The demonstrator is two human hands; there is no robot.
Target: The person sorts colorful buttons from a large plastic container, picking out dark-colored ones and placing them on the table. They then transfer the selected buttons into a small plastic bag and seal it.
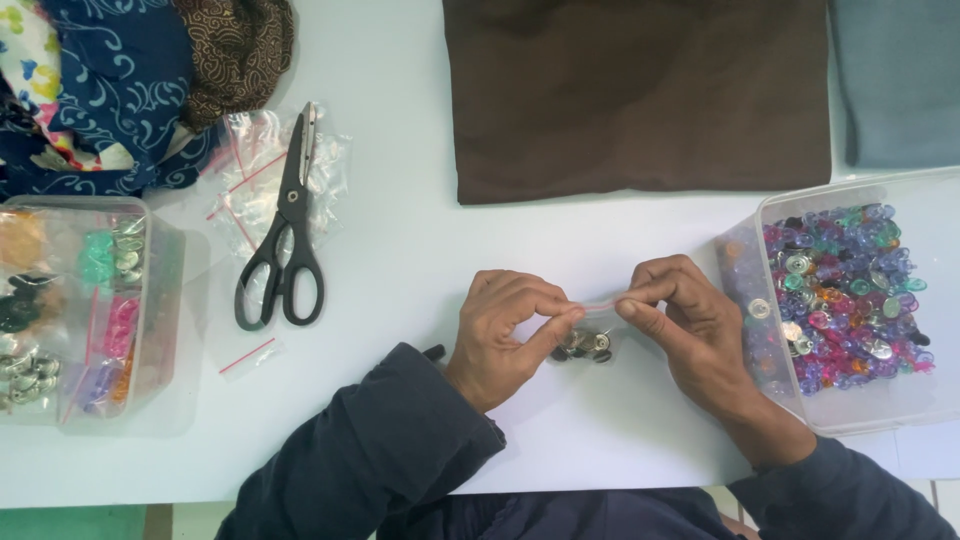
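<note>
Both hands work a small clear bag [597, 318] at the middle front of the white counter [400, 240]. The left hand [505, 335] pinches the bag's top edge at its left end, thumb and forefinger closed narrow on the plastic; the right hand [690, 315] pinches the same edge at the right end, fingers likewise closed on it. The strip between them looks stretched taut, so the bag hangs just above the counter with its load, a few metal snap buttons [585, 346], sagging at the bottom below the left fingers. Holding at both ends keeps the mouth level, likely so the contents stay in. Just beside the right hand stands a clear plastic box [850, 420] heaped with coloured and silver snaps, within easy reach. Well to the left lies a pair of black scissors [283, 240], blades closed, resting on a pile of empty little bags [245, 170] with red seal strips; one more such bag [250, 355] lies apart below. At the far left is a second box [160, 300] of sorted snaps in bags. Folded brown cloth [635, 95] and grey cloth [895, 80] lie at the back, patterned fabrics [130, 80] top left.
</note>
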